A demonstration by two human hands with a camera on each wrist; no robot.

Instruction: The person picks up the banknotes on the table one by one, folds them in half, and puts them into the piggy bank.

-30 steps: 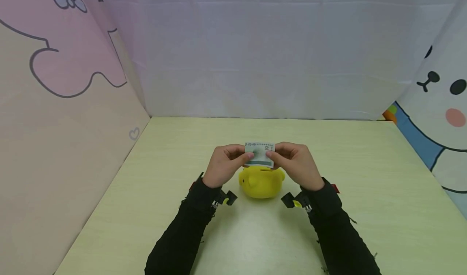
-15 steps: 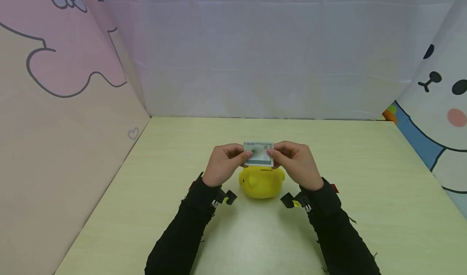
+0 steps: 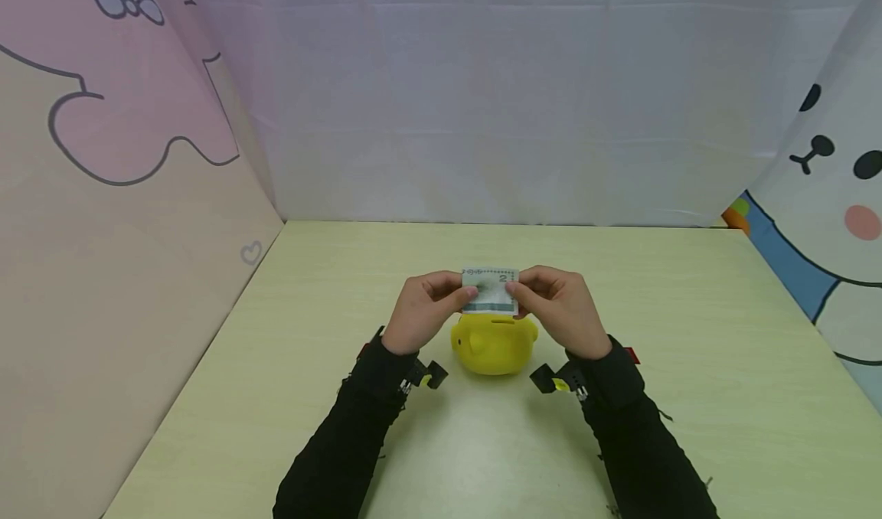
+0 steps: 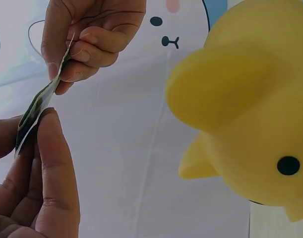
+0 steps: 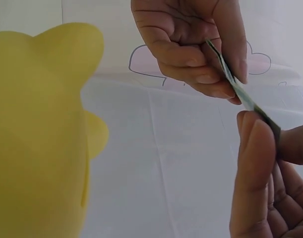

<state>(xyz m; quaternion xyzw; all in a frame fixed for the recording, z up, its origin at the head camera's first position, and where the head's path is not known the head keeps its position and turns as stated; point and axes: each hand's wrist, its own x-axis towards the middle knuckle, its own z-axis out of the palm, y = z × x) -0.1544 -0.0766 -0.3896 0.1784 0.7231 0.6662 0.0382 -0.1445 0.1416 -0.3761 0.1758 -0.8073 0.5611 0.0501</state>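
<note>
A folded green-and-white banknote (image 3: 490, 289) is stretched between both hands, its lower edge just over a yellow animal-shaped piggy bank (image 3: 494, 347). My left hand (image 3: 430, 312) pinches the note's left end between thumb and fingers. At the other end my right hand (image 3: 561, 308) pinches it the same way. Seen edge-on in the left wrist view, the banknote (image 4: 39, 106) shows its folded layers. The piggy bank's slot (image 3: 504, 321) lies on top, below the note and apart from it. In the right wrist view the piggy bank (image 5: 37, 134) fills the left side.
The pale wooden table (image 3: 482, 450) extends around the piggy bank. A white curtain (image 3: 510, 106) hangs behind its far edge. Printed cartoon panels stand at the left (image 3: 138, 274) and right. Black sleeves carry small wrist cameras (image 3: 551, 379).
The banknote and both hands shift only very slightly, with the note a touch higher than a second ago. Both grips and the piggy bank stay the same.
</note>
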